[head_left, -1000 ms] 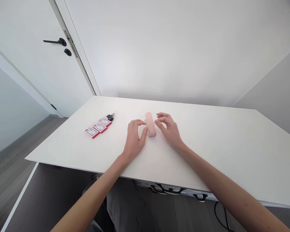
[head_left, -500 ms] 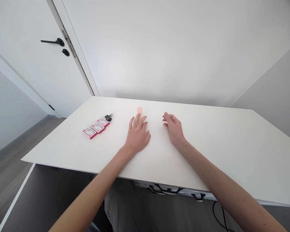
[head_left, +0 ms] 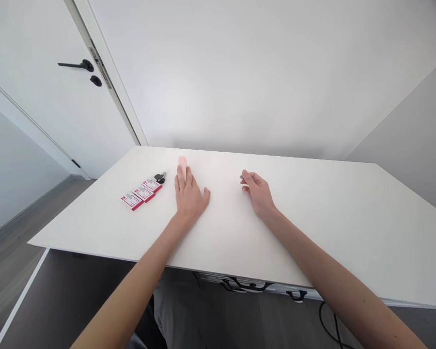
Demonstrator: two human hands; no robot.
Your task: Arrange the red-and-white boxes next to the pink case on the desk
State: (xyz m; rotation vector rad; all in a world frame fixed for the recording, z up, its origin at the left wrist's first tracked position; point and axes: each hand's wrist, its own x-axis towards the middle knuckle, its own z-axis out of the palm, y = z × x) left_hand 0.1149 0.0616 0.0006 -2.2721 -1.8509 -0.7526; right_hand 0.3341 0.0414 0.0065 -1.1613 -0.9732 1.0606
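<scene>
My left hand (head_left: pixel 190 194) lies palm down on the white table (head_left: pixel 312 203), its fingers stretched forward and thumb out to the side. Its fingertips rest on a small pale-pink oblong piece (head_left: pixel 182 161), whose near part they hide. Farther right, my right hand (head_left: pixel 257 191) rests on its edge with thumb and index finger pinched together. A tiny dark spot shows at those fingertips, too small to make out. Left of my left hand lie three small red-and-white flat boxes (head_left: pixel 143 194) in a slanting row. At their far end sits a small black item with a silvery part (head_left: pixel 160 177).
A white wall (head_left: pixel 240 72) rises behind the table's back edge. To the left stands a white door with a black handle (head_left: pixel 76 65). Below the front edge are black handle-like fittings (head_left: pixel 250 285) and a black cable (head_left: pixel 336 325) over the floor.
My left hand has slid left across the table, and the pink piece has moved left with it. My right hand keeps its pinch in nearly the same spot.
</scene>
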